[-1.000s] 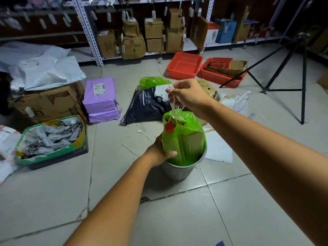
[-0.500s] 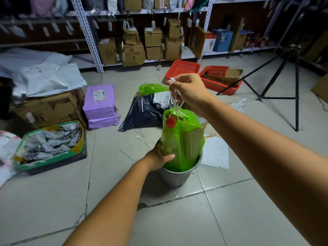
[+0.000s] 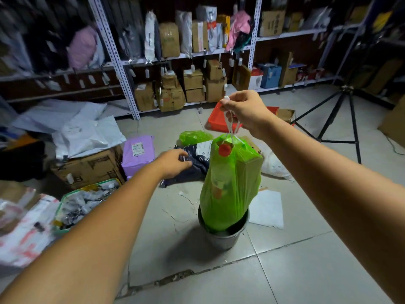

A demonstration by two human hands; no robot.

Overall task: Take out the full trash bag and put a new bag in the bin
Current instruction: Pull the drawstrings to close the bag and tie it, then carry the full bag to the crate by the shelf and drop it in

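The left hand (image 3: 175, 161) has let go of the metal bin (image 3: 223, 235) and hangs open; the right hand (image 3: 245, 113) clenches the drawstrings, green trash bag (image 3: 230, 185) nearly clear. Next: lift higher, set aside.

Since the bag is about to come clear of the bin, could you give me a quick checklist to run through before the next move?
1. Right hand grip on the white drawstring: ok, closed fist.
2. Green trash bag clear of the metal bin: not ok, its bottom sits inside the rim.
3. Bag cinched: not ok, a red bottle cap pokes out the top.
4. Left hand free: ok, open, touching nothing.
5. Bin steadied: not ok, no hand on it.
6. Tears in bag: cannot tell.
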